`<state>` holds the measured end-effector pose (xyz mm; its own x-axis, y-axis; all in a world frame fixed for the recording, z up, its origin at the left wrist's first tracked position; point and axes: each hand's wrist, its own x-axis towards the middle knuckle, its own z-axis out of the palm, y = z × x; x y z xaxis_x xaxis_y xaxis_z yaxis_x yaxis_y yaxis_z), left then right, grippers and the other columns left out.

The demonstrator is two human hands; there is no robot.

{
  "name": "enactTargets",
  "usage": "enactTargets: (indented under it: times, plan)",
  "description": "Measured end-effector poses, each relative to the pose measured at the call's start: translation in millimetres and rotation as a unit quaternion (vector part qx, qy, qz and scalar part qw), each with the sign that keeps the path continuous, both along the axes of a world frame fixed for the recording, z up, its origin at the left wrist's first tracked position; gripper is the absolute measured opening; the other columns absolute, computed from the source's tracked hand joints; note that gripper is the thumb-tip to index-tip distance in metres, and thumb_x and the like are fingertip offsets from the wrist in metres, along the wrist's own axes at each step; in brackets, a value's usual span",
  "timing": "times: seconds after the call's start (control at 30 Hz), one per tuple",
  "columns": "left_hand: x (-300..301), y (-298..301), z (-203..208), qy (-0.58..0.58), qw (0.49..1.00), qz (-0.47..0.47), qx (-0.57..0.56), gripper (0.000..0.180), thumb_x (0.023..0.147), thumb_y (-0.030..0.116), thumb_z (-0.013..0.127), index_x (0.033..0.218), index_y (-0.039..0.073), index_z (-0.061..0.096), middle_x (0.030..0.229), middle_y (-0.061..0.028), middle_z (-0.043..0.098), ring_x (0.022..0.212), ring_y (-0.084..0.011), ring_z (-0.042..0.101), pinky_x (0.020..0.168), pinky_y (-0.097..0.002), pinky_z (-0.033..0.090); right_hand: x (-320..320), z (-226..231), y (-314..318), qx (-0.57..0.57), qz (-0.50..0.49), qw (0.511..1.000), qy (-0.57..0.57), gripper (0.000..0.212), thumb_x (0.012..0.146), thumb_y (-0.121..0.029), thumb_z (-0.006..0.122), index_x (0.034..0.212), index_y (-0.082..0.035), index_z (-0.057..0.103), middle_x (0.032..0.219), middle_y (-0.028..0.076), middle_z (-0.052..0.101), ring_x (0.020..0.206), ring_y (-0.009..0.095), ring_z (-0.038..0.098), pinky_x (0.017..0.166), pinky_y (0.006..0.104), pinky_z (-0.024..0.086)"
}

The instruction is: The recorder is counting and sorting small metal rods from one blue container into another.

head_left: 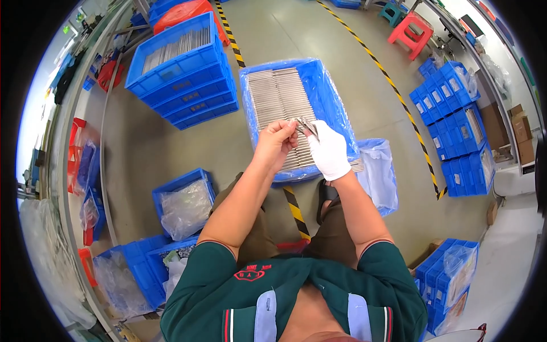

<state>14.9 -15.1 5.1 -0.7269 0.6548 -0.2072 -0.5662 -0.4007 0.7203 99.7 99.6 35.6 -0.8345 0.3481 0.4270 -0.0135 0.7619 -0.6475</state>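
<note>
My bare left hand (276, 141) is closed in a pinch over the middle of a blue bin (332, 108) lined with clear plastic. Close beside it, my right hand (329, 149), in a white glove with a bare fingertip showing, grips small shiny metal pieces (307, 125). The fingertips of both hands meet around these pieces; their exact kind is too small to tell. Below the hands, thin silvery metal strips (279, 94) lie packed in two long rows in the bin. A few more strips (357, 165) stick out by its near right corner.
A stack of blue crates (191, 85) with metal strips on top stands at the far left. A plastic-lined blue bin (379, 176) sits right of my legs. More crates (456, 131) line the right side, near a red stool (411, 34). Another bin (183, 199) lies at left.
</note>
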Motion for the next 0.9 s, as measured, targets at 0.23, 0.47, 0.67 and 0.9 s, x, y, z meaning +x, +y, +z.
enactTargets:
  times: [0.23,0.47,0.67,0.9]
  plan:
    - [-10,0,-5,-0.100,0.992,-0.061,0.056,0.011,0.085,0.015,0.056,0.084,0.004,0.057,0.069,-0.0032,0.056,0.062,-0.0117,0.049,0.062,-0.0276,0.046,-6,-7,2,-0.039,-0.003,0.999,-0.003,0.016,0.075,-0.008,0.058,0.091,-0.006,0.055,0.072,0.014,0.058,0.064,0.031,0.057,0.056,0.0364,0.045]
    - [-18,-5,-2,-0.118,0.981,-0.092,0.124,0.011,0.085,0.015,0.055,0.088,0.004,0.056,0.070,-0.0033,0.057,0.066,-0.0129,0.054,0.065,-0.0292,0.048,-9,-9,6,-0.007,0.034,0.999,0.015,0.021,0.071,-0.005,0.057,0.092,-0.006,0.053,0.072,0.014,0.058,0.066,0.031,0.058,0.057,0.0372,0.046]
    - [-13,-2,0,-0.120,0.979,-0.123,0.105,0.014,0.086,0.020,0.054,0.081,0.007,0.054,0.071,-0.0037,0.057,0.066,-0.0142,0.053,0.066,-0.0324,0.047,-8,-8,7,-0.031,0.032,0.999,0.020,0.019,0.071,-0.004,0.056,0.090,-0.007,0.053,0.071,0.013,0.058,0.066,0.031,0.058,0.057,0.0370,0.046]
    - [-14,0,6,0.035,0.997,-0.056,-0.027,0.013,0.085,0.017,0.057,0.081,0.005,0.056,0.071,-0.0030,0.057,0.062,-0.0102,0.052,0.061,-0.0269,0.049,-11,-5,12,-0.039,0.027,0.999,-0.010,0.012,0.077,-0.011,0.056,0.088,-0.007,0.054,0.070,0.014,0.057,0.064,0.031,0.058,0.055,0.0382,0.045]
